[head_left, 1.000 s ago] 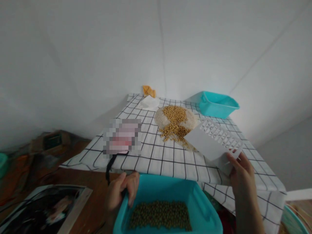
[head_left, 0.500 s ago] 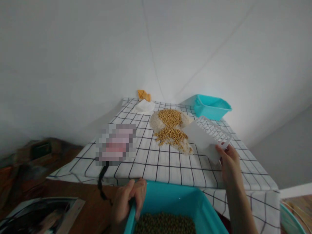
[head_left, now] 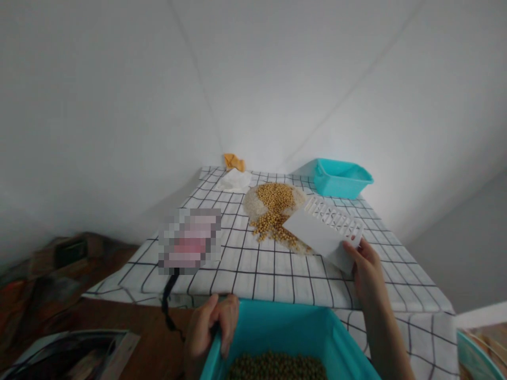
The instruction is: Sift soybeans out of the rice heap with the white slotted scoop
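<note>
The white scoop (head_left: 325,235), grasped by the right hand (head_left: 366,264), has dropped toward the soybeans (head_left: 277,203); left hand (head_left: 212,327) clenches the green-bean tub (head_left: 285,327).

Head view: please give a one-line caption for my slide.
Right hand holds a white scoop by a soybean pile; left hand grips a teal bin.

Lighting was soft and dim — brightest on the white wall (head_left: 396,174) at right; edges bent, lower-left corner blurred.

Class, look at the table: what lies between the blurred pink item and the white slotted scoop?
In the head view, a pile of yellow beans over white grains lies between the blurred pink item and the white slotted scoop, held by the right hand.
</note>
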The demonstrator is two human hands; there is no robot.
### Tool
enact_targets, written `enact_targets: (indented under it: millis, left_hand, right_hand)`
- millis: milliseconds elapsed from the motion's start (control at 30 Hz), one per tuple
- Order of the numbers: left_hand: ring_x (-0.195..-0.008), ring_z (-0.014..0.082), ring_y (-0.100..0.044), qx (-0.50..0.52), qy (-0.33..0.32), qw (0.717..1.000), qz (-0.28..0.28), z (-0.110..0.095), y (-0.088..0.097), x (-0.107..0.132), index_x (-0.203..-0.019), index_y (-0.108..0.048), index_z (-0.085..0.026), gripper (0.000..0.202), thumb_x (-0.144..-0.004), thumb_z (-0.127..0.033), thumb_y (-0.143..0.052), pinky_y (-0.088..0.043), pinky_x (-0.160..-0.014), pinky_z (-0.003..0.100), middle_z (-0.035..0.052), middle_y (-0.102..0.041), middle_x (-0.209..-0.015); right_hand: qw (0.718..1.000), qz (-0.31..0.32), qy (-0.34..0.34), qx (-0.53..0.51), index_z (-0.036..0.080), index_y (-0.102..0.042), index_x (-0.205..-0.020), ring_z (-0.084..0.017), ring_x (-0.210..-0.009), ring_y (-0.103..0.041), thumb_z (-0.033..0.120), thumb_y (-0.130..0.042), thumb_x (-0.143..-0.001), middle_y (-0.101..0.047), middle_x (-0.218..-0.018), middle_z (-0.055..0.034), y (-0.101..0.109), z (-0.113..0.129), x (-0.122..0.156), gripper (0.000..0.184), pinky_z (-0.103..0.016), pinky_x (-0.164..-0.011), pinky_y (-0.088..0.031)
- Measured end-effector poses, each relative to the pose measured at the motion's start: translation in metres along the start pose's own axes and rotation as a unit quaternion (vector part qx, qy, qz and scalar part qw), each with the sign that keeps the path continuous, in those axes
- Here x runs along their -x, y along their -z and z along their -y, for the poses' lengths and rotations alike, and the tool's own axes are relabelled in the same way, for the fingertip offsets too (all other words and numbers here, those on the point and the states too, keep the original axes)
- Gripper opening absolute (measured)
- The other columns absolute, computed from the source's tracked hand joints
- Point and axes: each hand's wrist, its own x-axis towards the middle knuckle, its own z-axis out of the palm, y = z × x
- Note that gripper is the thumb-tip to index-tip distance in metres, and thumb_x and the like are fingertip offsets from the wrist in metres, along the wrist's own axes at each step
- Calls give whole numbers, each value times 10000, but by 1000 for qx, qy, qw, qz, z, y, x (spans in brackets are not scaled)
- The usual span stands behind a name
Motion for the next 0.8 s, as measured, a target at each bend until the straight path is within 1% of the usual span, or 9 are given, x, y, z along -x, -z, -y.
enact_targets:
  millis: [167, 233, 300, 400, 467, 533, 600, 667, 800]
  left_hand:
    - [-473, 204, -399, 44, 3, 996, -77, -7, -17, 4, -374, -634, -254, 757, -1034, -507, -362, -415, -655, 404, 48, -500, -364]
    - [-463, 194, -369, 60, -5, 995, -84, -8, -23, 6, -389, -660, -247, 744, -1037, -489, -386, -401, -657, 402, 39, -506, -368]
    - [-461, 193, -360, 64, -10, 994, -86, -8, -23, 6, -398, -671, -245, 739, -1037, -489, -390, -397, -668, 405, 38, -515, -369]
    - [-462, 199, -396, 40, 2, 997, -73, -3, -13, 6, -387, -651, -246, 762, -1038, -511, -355, -415, -698, 417, 54, -542, -372]
    - [-441, 202, -431, -1, 8, 999, -43, 2, -1, 5, -382, -633, -245, 777, -1030, -552, -333, -434, -706, 433, 66, -563, -366]
    - [-386, 200, -446, -55, -6, 998, 7, 7, 9, 6, -362, -603, -249, 794, -1005, -624, -326, -438, -682, 445, 66, -534, -311]
    - [-338, 183, -384, -68, -10, 997, -27, 11, 16, 8, -340, -574, -259, 803, -1009, -623, -322, -431, -628, 437, 50, -476, -268]
    - [-343, 182, -363, -58, -10, 996, -64, 12, 17, 12, -349, -595, -266, 792, -1020, -600, -340, -429, -607, 428, 38, -462, -267]
    - [-444, 218, -442, -11, -7, 993, -116, 5, 11, 19, -401, -658, -275, 705, -1013, -548, -438, -447, -669, 428, 38, -542, -330]
  right_hand:
    - [999, -25, 21, -2, 215, -739, -1067, -280, -980, -742, 376, -841, -723, -797, -1023, -55, 1, -2, 2, 394, -386, -809, -610]
    - [999, -28, 24, 4, 217, -740, -1082, -274, -992, -736, 381, -840, -726, -796, -1051, -55, 0, -1, 4, 405, -383, -835, -599]
    - [1000, -16, 21, 9, 220, -744, -1094, -274, -1006, -730, 387, -847, -724, -797, -1068, -59, -2, 1, 6, 419, -380, -853, -587]
    - [1000, 5, 15, 9, 226, -750, -1109, -287, -1019, -725, 400, -856, -718, -802, -1062, -65, -4, 4, 8, 441, -393, -864, -577]
    - [1000, 7, 14, 9, 227, -753, -1081, -292, -1008, -727, 410, -858, -709, -805, -1058, -67, -4, 4, 8, 427, -400, -861, -574]
    - [1000, 7, 13, 9, 230, -750, -1046, -290, -1000, -728, 414, -852, -713, -803, -1076, -66, -3, 3, 9, 394, -398, -859, -570]
    - [1000, 11, 10, 8, 233, -747, -1038, -288, -1003, -727, 412, -847, -720, -799, -1101, -66, -3, 3, 9, 378, -398, -865, -565]
    - [1000, 13, 12, 9, 232, -748, -1064, -289, -1021, -723, 405, -845, -725, -796, -1117, -67, -3, 3, 10, 392, -404, -888, -560]
    - [1000, 19, 14, 10, 231, -748, -1140, -295, -1034, -724, 399, -842, -740, -798, -1126, -73, -5, 7, 13, 445, -406, -891, -561]
